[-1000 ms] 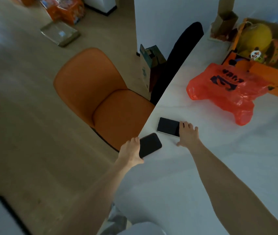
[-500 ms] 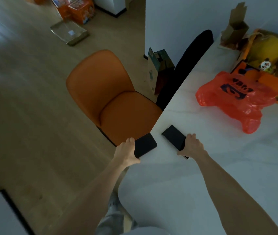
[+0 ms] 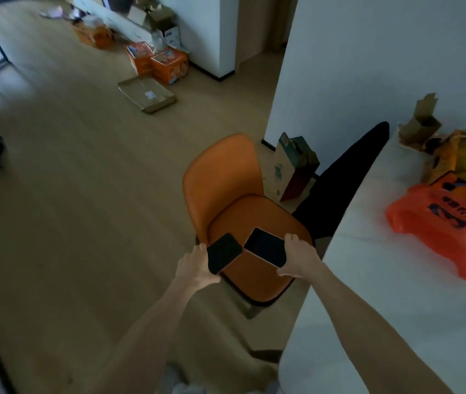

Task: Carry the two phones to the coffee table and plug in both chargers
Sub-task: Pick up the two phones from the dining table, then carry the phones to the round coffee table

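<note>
1. You are in the carrying step: your left hand (image 3: 194, 265) clasps the dark phone (image 3: 223, 253), your right hand (image 3: 297, 258) clasps the pale-edged phone (image 3: 265, 247), both over the orange chair (image 3: 226, 189).
2. Next, find the coffee table, not in view.

Home: dining chair (image 3: 226, 194), floor boxes (image 3: 166, 64).

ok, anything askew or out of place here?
Mostly floor clutter: a flattened cardboard box lies in the open walkway, orange boxes beside the wall. Both phones look secure, one in the left hand, one in the right hand.
</note>
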